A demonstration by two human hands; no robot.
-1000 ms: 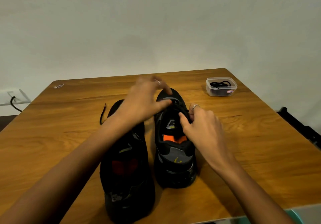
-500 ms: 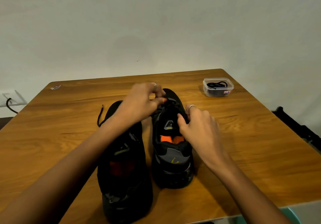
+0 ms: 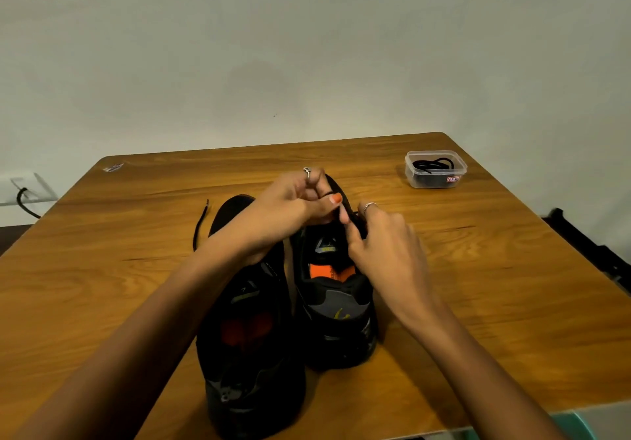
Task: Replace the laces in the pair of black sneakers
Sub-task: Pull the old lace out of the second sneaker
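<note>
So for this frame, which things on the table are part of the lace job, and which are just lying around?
Part of the job:
right sneaker, with both hands at its lace
left sneaker
loose lace
tub of laces

Lying about:
scrap at the far left corner

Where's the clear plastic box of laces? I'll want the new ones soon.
In the head view, the plastic box sits near the table's far right corner, beyond the right hand, apart from both sneakers.
</note>
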